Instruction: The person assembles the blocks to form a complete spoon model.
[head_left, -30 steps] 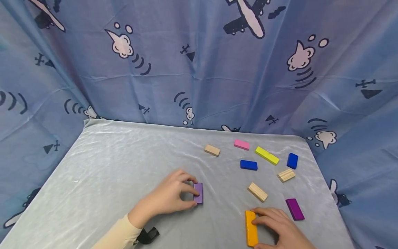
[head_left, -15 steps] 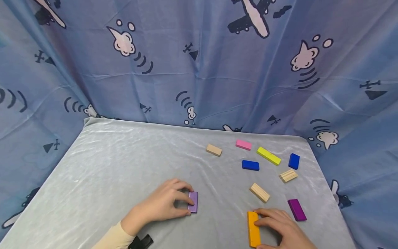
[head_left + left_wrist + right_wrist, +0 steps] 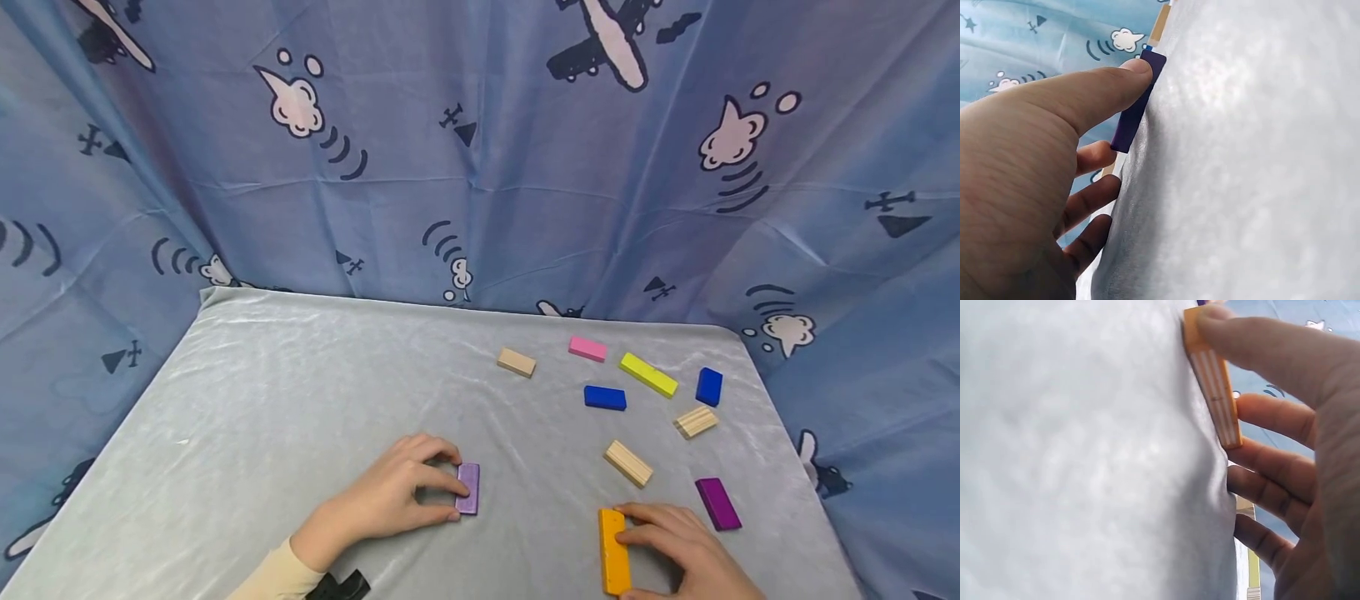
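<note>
The left hand point(image 3: 397, 493) pinched the lilac oblong wooden-looking block point(image 3: 468, 490) midway between the table's point(image 3: 300, 392) side edges; the right hand point(image 3: 681, 546) gripped the longer orange wooden-looking block point(image 3: 615, 554) nearer the right edge; handling seemed unfinished, neither block released.

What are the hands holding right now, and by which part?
Left hand: the lilac block, by its near and far ends. Right hand: the orange block, likewise by both ends.
</note>
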`<state>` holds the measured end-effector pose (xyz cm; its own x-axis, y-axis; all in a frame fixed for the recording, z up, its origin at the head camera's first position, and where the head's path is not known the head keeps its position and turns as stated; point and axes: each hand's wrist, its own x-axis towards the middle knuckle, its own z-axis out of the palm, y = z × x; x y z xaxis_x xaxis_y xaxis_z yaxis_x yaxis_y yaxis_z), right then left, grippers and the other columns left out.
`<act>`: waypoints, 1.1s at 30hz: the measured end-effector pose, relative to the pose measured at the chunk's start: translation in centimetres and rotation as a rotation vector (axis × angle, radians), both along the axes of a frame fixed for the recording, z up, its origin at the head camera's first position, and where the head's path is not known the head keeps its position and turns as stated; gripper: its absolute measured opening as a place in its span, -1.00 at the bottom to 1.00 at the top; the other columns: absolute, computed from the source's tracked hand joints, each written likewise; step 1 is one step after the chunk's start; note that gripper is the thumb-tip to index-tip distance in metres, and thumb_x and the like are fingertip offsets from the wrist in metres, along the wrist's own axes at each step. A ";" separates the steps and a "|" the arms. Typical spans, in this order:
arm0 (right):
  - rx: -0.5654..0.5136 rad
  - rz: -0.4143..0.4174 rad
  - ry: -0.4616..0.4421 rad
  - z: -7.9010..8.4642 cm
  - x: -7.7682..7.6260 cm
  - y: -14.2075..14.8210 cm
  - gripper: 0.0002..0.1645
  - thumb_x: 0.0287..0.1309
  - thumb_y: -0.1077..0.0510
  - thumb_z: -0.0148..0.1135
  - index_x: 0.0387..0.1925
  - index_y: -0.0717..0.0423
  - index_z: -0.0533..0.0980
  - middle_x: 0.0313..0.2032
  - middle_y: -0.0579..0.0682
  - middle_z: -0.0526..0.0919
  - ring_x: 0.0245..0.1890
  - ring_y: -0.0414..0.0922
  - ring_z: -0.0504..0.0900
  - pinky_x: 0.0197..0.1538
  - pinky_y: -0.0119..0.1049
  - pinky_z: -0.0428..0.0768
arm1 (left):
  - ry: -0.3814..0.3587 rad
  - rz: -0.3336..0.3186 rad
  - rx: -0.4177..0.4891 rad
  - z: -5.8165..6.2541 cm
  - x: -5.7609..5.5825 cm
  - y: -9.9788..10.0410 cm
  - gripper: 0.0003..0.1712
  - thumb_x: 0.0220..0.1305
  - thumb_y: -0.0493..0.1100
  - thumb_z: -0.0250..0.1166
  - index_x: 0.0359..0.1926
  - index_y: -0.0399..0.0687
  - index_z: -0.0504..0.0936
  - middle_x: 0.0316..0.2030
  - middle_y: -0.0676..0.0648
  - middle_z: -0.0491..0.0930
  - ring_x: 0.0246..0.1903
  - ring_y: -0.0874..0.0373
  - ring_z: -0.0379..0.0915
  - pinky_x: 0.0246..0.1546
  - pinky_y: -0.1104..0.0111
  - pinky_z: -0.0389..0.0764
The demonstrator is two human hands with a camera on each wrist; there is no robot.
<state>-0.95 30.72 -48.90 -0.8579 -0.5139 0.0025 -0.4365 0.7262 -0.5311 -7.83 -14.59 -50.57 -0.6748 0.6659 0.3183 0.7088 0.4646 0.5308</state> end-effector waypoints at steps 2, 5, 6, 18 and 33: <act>0.028 -0.003 -0.022 0.7 -0.1 -0.3 -0.47 0.18 -0.35 0.60 0.17 -0.52 0.67 0.31 -0.26 0.64 0.16 -0.23 0.55 0.15 -0.21 0.64 | 0.007 -0.001 0.005 -0.1 0.0 0.0 -0.75 0.30 0.17 0.61 -0.02 0.42 0.89 0.18 0.19 0.61 0.22 0.24 0.47 0.28 0.08 0.52; 0.081 -0.020 -0.071 1.5 -0.3 -0.8 -0.49 0.21 -0.44 0.52 0.15 -0.53 0.67 0.31 -0.23 0.63 0.17 -0.18 0.57 0.17 -0.17 0.66 | 0.022 -0.005 0.015 0.0 0.0 -0.1 -0.76 0.31 0.17 0.60 -0.02 0.41 0.89 0.18 0.18 0.62 0.22 0.23 0.48 0.28 0.07 0.52; 0.098 -0.027 -0.083 1.7 -0.4 -1.0 -0.49 0.22 -0.47 0.50 0.15 -0.54 0.67 0.32 -0.23 0.62 0.17 -0.17 0.57 0.17 -0.14 0.67 | 0.031 -0.009 0.018 -0.1 0.0 -0.1 -0.76 0.32 0.17 0.60 -0.02 0.40 0.89 0.18 0.18 0.62 0.23 0.22 0.48 0.28 0.07 0.52; -0.118 0.063 0.212 3.9 -3.9 -6.5 -0.45 0.16 -0.20 0.68 0.16 -0.48 0.67 0.33 -0.23 0.63 0.18 -0.13 0.69 0.22 -0.13 0.71 | 0.100 -0.023 0.080 -0.5 -0.1 0.0 -0.71 0.22 0.14 0.67 -0.06 0.31 0.89 0.14 0.14 0.67 0.20 0.20 0.52 0.19 0.10 0.54; -0.222 0.136 0.325 2.6 -10.5 -13.5 -0.43 0.14 -0.09 0.71 0.16 -0.08 0.75 0.36 0.06 0.65 0.28 0.09 0.69 0.25 0.17 0.67 | 0.072 -0.021 0.109 -1.0 -0.2 -0.2 -0.76 0.25 0.14 0.66 -0.08 0.33 0.90 0.14 0.14 0.68 0.18 0.20 0.52 0.25 0.10 0.51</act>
